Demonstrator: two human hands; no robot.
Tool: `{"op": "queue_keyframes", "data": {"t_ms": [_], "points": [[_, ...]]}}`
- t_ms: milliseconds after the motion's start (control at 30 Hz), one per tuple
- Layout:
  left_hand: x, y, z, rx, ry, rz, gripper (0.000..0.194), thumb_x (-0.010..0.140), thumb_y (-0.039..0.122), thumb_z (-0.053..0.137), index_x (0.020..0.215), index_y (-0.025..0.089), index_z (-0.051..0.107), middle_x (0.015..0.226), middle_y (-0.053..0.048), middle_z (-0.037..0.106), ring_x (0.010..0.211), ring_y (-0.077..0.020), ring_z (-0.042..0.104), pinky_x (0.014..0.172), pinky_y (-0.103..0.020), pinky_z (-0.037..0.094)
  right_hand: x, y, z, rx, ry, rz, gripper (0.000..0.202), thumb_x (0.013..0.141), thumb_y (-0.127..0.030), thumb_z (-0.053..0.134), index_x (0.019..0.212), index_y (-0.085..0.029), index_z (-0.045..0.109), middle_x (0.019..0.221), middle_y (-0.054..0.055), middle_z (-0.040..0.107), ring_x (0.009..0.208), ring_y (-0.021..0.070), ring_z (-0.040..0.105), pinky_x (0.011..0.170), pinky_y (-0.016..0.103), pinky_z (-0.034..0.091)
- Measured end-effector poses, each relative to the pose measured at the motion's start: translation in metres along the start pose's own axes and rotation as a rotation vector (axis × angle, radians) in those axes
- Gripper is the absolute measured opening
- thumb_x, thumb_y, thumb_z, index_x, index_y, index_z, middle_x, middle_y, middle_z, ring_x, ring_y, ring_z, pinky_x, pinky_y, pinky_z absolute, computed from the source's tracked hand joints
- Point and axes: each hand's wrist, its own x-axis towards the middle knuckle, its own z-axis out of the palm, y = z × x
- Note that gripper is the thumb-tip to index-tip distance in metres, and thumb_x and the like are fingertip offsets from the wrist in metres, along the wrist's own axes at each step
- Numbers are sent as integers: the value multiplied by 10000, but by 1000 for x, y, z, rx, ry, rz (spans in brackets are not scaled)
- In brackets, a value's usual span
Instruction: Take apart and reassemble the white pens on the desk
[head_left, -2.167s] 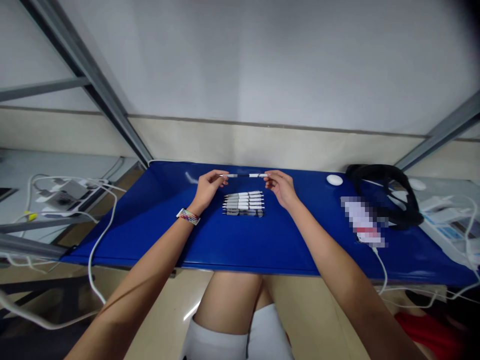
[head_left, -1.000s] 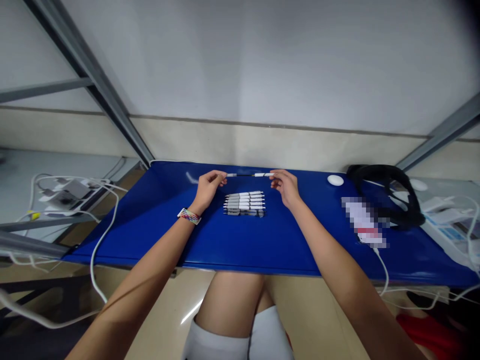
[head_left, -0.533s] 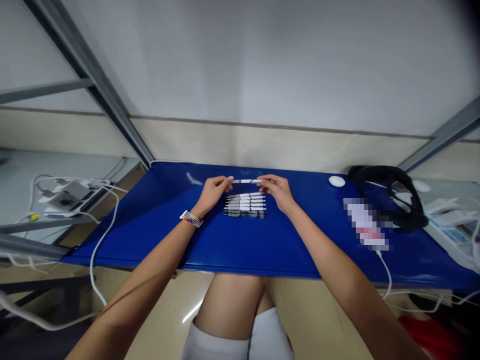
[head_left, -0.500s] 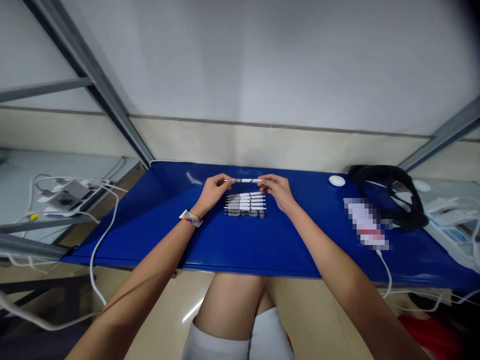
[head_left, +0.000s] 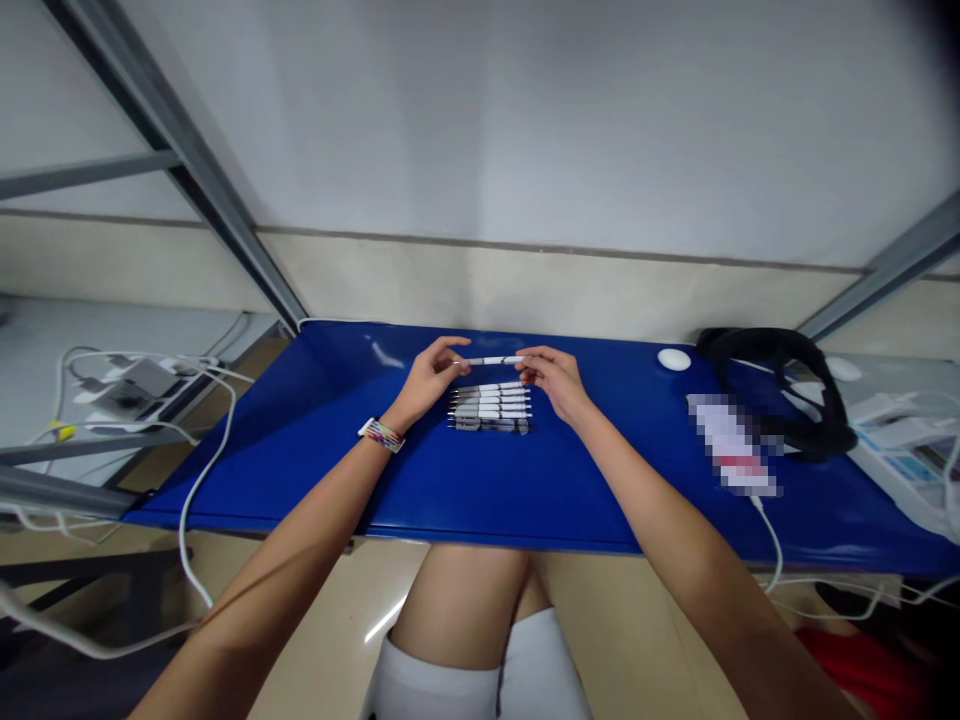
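Left hand (head_left: 433, 377) and right hand (head_left: 553, 378) grasp opposite ends of a slim white-and-grey pen (head_left: 495, 361), level, just beyond a stacked-looking row of white-and-grey pens (head_left: 491, 402) on the shiny blue tabletop (head_left: 495, 490). Left forefinger raised off pen. Multicoloured woven wristband (head_left: 382, 434) on left wrist. Smooth white oval object (head_left: 674, 360) right of right hand.

A white oval object (head_left: 674, 359) sits on the blue tabletop (head_left: 480, 500), near a black strap (head_left: 814, 440). A pixelated flat item (head_left: 731, 445) joins a white cable (head_left: 771, 540). At the left, chargers (head_left: 139, 385) lie on a grey table (head_left: 37, 340).
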Motion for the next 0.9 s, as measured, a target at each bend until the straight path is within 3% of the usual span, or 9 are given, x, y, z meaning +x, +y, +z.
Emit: {"op": "queue_keyframes", "data": {"t_ms": [67, 200, 333, 533, 733, 900], "points": [[0, -2, 0, 5, 1, 13, 479, 887, 407, 806, 1310, 217, 685, 949, -45, 754, 876, -203, 702, 840, -333, 521, 0, -1, 0, -4, 10, 4, 241, 705, -338, 853, 896, -197, 812, 789, 52, 764, 666, 157, 650, 695, 330, 556], [0, -4, -1, 0, -7, -38, 373, 1002, 476, 650, 1222, 185, 727, 787, -39, 730, 767, -197, 686, 806, -345, 523, 0, 0, 1, -2, 10, 4, 239, 696, -338, 852, 887, -200, 808, 778, 45, 760, 661, 155, 643, 685, 325, 556], [0, -3, 0, 32, 3, 1, 473, 885, 385, 806, 1316, 220, 703, 991, -61, 783, 906, -214, 727, 855, -342, 537, 0, 0, 1, -2, 19, 0, 233, 693, -334, 848, 877, -198, 805, 773, 44, 758, 659, 154, 643, 680, 322, 553], [1, -7, -2, 15, 32, -86, 323, 898, 460, 791, 1040, 170, 807, 851, -84, 799, 814, -223, 733, 816, -357, 548, 2, 3, 0, -15, 17, -8, 232, 695, -320, 847, 891, -199, 815, 776, 45, 764, 653, 155, 644, 686, 328, 558], [0, -2, -3, 40, 29, -39, 316, 898, 449, 803, 1068, 183, 826, 892, -90, 820, 866, -238, 757, 856, -376, 560, 3, 2, -1, 36, 15, 33, 190, 679, -276, 822, 846, -184, 810, 719, 42, 737, 628, 153, 619, 644, 309, 533], [0, 0, 0, -12, 51, -49, 328, 868, 435, 837, 1085, 190, 821, 966, -107, 833, 930, -255, 776, 901, -401, 577, 2, -6, -5, 265, -127, 202, 357, 806, -419, 730, 1062, -181, 803, 790, 58, 732, 652, 170, 604, 609, 310, 525]]}}
